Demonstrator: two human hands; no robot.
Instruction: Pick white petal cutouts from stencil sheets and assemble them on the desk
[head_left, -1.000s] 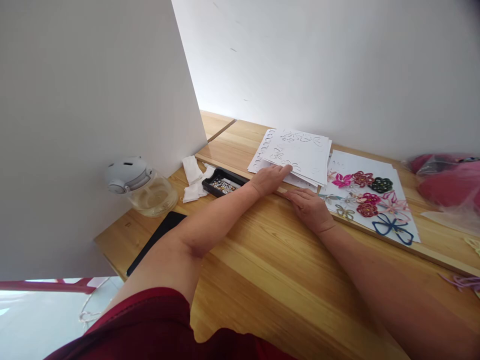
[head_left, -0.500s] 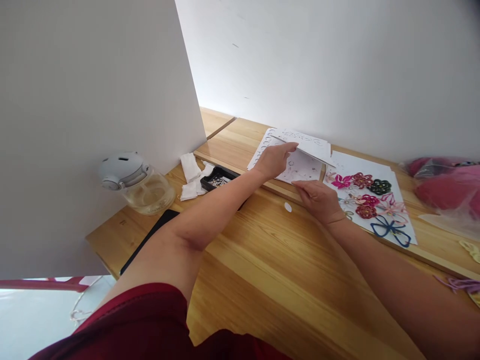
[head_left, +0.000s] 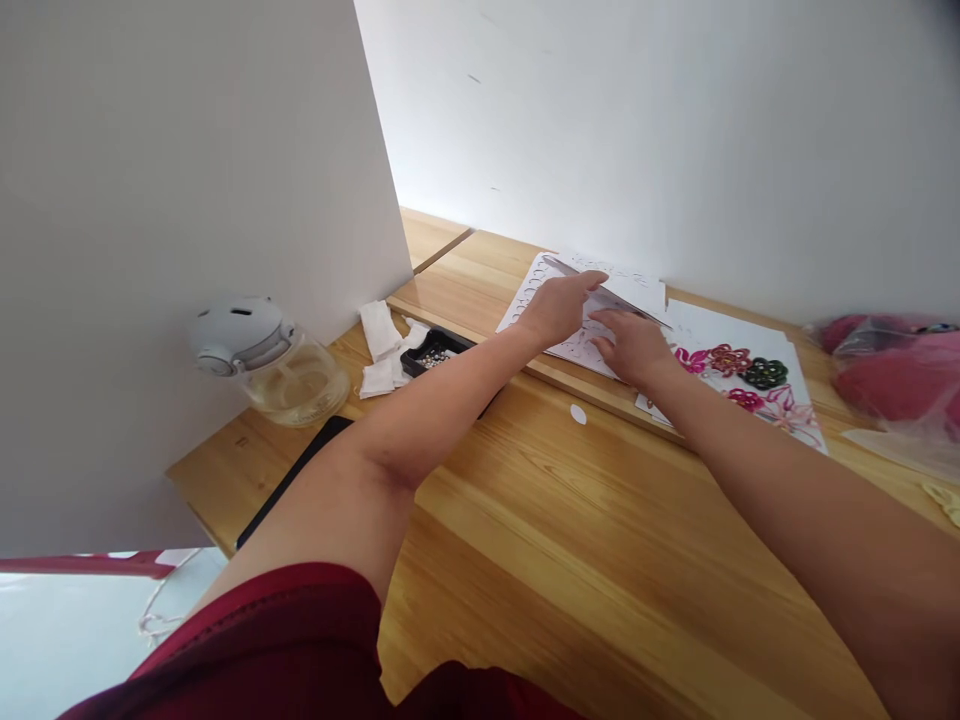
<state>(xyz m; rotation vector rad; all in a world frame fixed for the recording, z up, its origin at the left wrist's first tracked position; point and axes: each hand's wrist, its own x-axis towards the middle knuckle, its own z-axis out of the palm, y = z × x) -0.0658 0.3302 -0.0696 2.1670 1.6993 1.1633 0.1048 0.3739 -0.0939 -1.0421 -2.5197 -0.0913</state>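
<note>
My left hand (head_left: 556, 310) pinches the edge of a stiff white sheet (head_left: 634, 303), holding it tilted up. Below it lie white papers (head_left: 517, 305) with dark marks and curved shapes along one side. My right hand (head_left: 636, 345) reaches over the papers with its fingers apart, close under the raised sheet; whether the fingertips touch paper is hard to tell. Beside my right wrist several pink, red and dark green looped flowers (head_left: 729, 359) lie on another white sheet (head_left: 690, 318), partly covered by my forearm.
A black tray (head_left: 418, 362) of small beads and crumpled white cloth (head_left: 380, 330) lie left of my arm. Beyond them stands a clear jug (head_left: 300, 385) with a grey lid. A small white oval (head_left: 577, 413) lies on the table. Plastic-bagged red material (head_left: 892, 375) sits at right.
My right hand has moved from the papers' near edge up and forward over them, its fingers opening out. My left hand keeps the sheet raised and has shifted slightly right.
</note>
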